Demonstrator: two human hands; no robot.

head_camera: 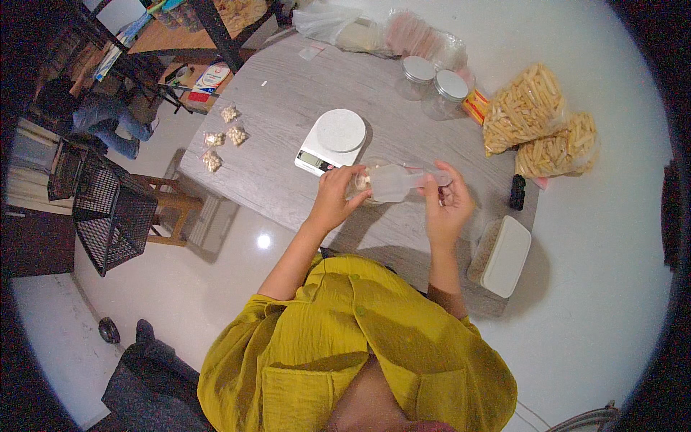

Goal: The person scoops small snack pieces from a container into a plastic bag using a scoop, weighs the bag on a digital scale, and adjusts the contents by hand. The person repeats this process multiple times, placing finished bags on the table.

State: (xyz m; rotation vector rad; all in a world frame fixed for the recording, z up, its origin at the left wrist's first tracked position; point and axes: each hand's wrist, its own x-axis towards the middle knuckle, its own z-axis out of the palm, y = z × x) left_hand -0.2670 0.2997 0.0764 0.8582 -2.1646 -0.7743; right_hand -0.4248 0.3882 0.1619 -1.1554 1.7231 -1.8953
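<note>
My right hand (pixel 451 202) grips the handle of a translucent plastic scoop (pixel 391 183), held level above the table and pointing left. At the scoop's mouth, my left hand (pixel 339 197) pinches what looks like a small clear plastic bag (pixel 361 181) with pale pieces in it; its edges are hard to make out. Beneath the scoop is a round clear container (pixel 380 162), mostly hidden. Just beyond my left hand stands a white kitchen scale (pixel 341 131), its round platform bare and its display lit. Several small filled bags (pixel 236 135) lie at the table's left.
Two clear jars with silver lids (pixel 449 85) stand at the back right, near large bags of stick-shaped snacks (pixel 526 108). A white-lidded container (pixel 506 256) sits at the right edge, below a small black object (pixel 517 192). A black basket (pixel 113 216) rests on a wooden stool (pixel 173 202).
</note>
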